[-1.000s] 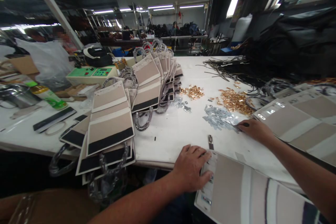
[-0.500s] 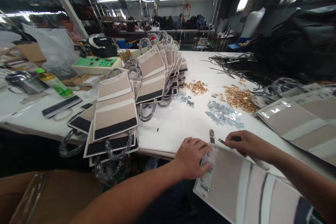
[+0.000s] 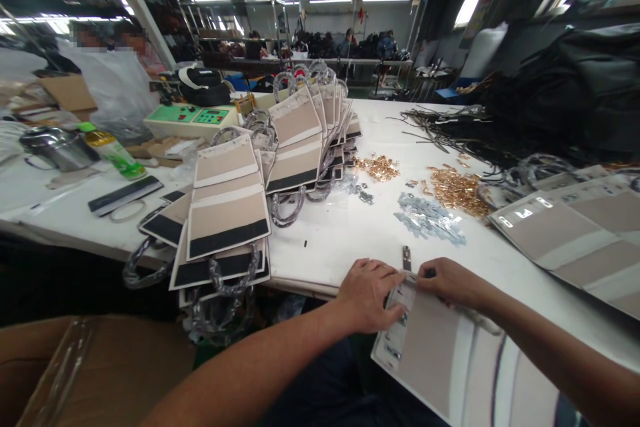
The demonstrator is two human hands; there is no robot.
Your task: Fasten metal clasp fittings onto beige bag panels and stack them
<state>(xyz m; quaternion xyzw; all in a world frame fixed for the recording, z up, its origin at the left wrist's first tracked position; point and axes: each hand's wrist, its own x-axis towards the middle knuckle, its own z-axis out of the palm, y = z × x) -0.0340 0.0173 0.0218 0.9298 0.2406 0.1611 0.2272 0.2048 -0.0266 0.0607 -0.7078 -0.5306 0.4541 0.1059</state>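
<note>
A flat beige bag panel [image 3: 440, 347] with white stripes lies over the near table edge in front of me. My left hand [image 3: 367, 293] presses down on its top left corner, fingers curled over the edge. My right hand [image 3: 447, 280] is at the panel's top edge, pinching a small silver metal piece I can barely make out. A dark metal clip [image 3: 407, 257] lies on the table just beyond both hands. A heap of silver metal pieces [image 3: 427, 219] sits further out.
A fanned row of finished beige bags with wrapped handles [image 3: 260, 180] fills the left-centre of the white table [image 3: 340, 240]. Gold fittings [image 3: 455, 188], more panels [image 3: 575, 227] at right, black straps [image 3: 445, 123], a green control box [image 3: 193, 120], a bottle [image 3: 113, 150]. People sit at far left.
My right hand came back from the silver heap to the panel's top edge, close beside my left hand. The left hand stayed on the panel corner.
</note>
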